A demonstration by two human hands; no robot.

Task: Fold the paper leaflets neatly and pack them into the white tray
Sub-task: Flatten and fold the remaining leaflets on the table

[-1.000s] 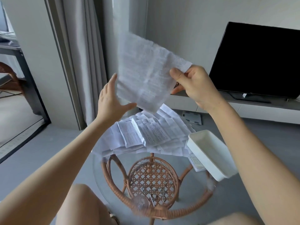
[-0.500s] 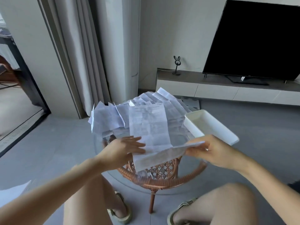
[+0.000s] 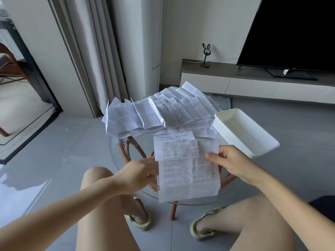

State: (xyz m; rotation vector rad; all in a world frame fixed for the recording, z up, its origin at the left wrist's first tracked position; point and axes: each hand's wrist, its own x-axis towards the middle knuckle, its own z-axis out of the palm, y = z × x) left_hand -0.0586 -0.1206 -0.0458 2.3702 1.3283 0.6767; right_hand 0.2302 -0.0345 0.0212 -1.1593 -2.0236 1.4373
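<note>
Nearest the camera, the seated person's bare knees and sandalled feet (image 3: 139, 221) were set either side of the desk's rattan base. Above them, one printed leaflet (image 3: 186, 171) was held over the near edge of the round glass desk (image 3: 117, 156). It appeared partly doubled over on itself, which I judged to be a first fold in progress. The right hand (image 3: 233, 163) pinched the sheet's right edge, thumb on top and fingers curled beneath, evidently to keep the paper taut and square. The left hand (image 3: 141, 171) met the left edge. Its fingers were blurred and hidden behind the paper, so whether they grasped it could not be determined. Just beyond the right hand, the white tray (image 3: 243, 129) sat at the desk's right side, apparently holding nothing, within easy reach for packing. Behind it, the pile of unfolded leaflets (image 3: 163, 115) covered the far half of the desk. Furthest off stood a low television stand (image 3: 253, 82) bearing a dark screen (image 3: 290, 33).
</note>
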